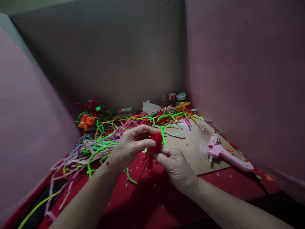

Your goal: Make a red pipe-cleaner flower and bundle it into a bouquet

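My left hand [135, 140] pinches a rounded red pipe-cleaner piece [157, 140] from its upper left, thumb in front and fingers curled over the top. At its lower right, my right hand [177, 165] is closed with thumb and fingertips on the same piece. A red strip hangs below it, and a thin dark line slants down to the left. Right behind the piece shows a bright green pipe cleaner [163, 135]; whether it is joined to the piece I cannot tell. The fingers hide part of the red shape.
Many coloured pipe cleaners [102, 146] heap at the left. A pink glue gun [226, 156] lies on a brown board [190, 146] at the right. Pipe-cleaner flowers, one orange [86, 122] and one yellow-orange [182, 107], stand farther back, near a lidded jar [181, 98].
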The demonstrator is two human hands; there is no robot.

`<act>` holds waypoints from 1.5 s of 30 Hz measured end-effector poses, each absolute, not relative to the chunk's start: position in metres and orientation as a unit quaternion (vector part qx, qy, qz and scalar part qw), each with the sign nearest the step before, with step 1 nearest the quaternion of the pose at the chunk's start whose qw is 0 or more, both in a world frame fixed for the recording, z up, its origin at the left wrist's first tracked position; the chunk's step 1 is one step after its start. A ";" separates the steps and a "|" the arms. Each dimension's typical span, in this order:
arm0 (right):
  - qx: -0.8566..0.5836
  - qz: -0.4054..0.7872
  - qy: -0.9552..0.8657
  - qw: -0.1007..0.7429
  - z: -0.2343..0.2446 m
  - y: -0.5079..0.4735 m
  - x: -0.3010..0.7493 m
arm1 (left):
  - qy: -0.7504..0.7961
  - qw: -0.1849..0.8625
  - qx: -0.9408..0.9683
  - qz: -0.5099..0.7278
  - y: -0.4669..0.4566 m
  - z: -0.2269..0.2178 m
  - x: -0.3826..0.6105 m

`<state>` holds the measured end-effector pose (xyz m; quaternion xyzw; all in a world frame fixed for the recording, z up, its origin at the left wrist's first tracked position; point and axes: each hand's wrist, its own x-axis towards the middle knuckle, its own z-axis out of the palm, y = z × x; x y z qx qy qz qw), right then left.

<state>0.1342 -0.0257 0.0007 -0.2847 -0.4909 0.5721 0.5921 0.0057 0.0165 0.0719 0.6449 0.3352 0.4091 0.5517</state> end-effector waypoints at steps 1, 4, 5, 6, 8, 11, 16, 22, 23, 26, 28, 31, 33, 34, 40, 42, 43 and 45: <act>-0.283 0.575 -0.489 0.591 0.001 -0.025 0.135 | 0.331 0.562 0.643 0.402 0.017 0.072 0.006; -0.285 0.577 -0.491 0.588 0.003 -0.025 0.136 | 0.323 0.588 0.644 0.367 0.019 0.076 0.004; -0.286 0.575 -0.494 0.586 0.003 -0.026 0.136 | 0.325 0.591 0.650 0.350 0.020 0.079 0.003; -0.290 0.573 -0.499 0.583 0.004 -0.026 0.137 | 0.329 0.590 0.660 0.328 0.020 0.082 0.003; -0.306 0.566 -0.506 0.574 0.005 -0.026 0.137 | 0.340 0.575 0.693 0.271 0.021 0.090 0.002; -0.317 0.552 -0.521 0.568 0.006 -0.025 0.138 | 0.357 0.512 0.755 0.202 0.022 0.100 0.004; -0.290 0.576 -0.514 0.565 0.006 -0.024 0.136 | 0.341 0.495 0.778 0.185 0.025 0.107 0.005; -0.295 0.616 -0.501 0.531 0.003 -0.024 0.139 | 0.284 0.538 0.781 0.138 0.030 0.108 0.002; -0.291 0.620 -0.505 0.526 0.002 -0.024 0.140 | 0.278 0.541 0.782 0.131 0.032 0.109 0.002; -0.269 0.636 -0.509 0.514 0.000 -0.024 0.141 | 0.278 0.560 0.770 0.128 0.035 0.108 0.002; -0.250 0.647 -0.503 0.515 -0.001 -0.024 0.141 | 0.283 0.571 0.756 0.150 0.036 0.105 0.002; -0.240 0.648 -0.483 0.538 0.002 -0.025 0.139 | 0.286 0.579 0.739 0.190 0.035 0.099 0.002; -0.239 0.657 -0.449 0.557 0.006 -0.024 0.137 | 0.295 0.569 0.735 0.223 0.034 0.096 0.002; -0.237 0.667 -0.424 0.564 0.007 -0.024 0.136 | 0.303 0.555 0.735 0.247 0.033 0.095 0.001; -0.286 0.654 -0.299 0.634 0.012 -0.017 0.135 | 0.418 0.424 0.710 0.375 0.013 0.083 0.004; -0.303 0.630 -0.289 0.654 0.010 -0.015 0.135 | 0.437 0.421 0.710 0.358 0.004 0.068 0.009; -0.311 0.621 -0.284 0.662 0.008 -0.013 0.135 | 0.440 0.408 0.719 0.350 0.000 0.059 0.012; -0.319 0.612 -0.271 0.671 0.005 -0.012 0.133 | 0.452 0.306 0.768 0.335 -0.005 0.038 0.018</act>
